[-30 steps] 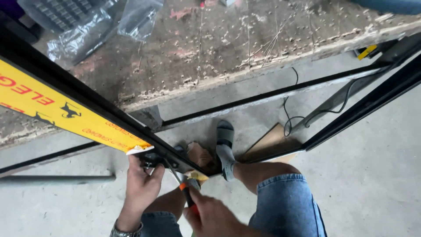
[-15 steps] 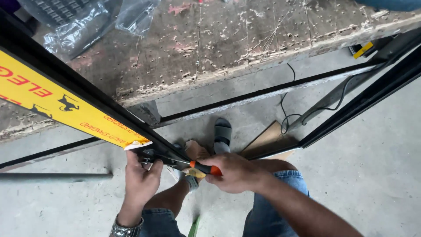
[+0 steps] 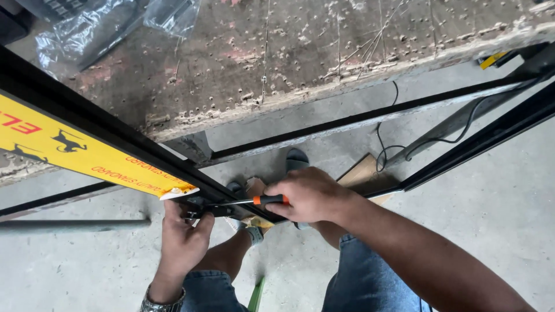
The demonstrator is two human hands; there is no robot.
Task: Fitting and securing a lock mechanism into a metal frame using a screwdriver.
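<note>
Head view: right hand (image 3: pixel 312 196) fingers grip screwdriver (image 3: pixel 254 201).

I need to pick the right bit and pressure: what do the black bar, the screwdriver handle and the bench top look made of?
Black bar: seemingly metal with a dark coating, straight and sharp-edged, under a yellow protective strip.
Screwdriver, in the right hand: orange and black handle, probably plastic or rubber; thin shiny steel-like shaft.
Bench top: worn wood or board, pitted, splintered at the edge.
The left hand steadies the bar's end.
</note>
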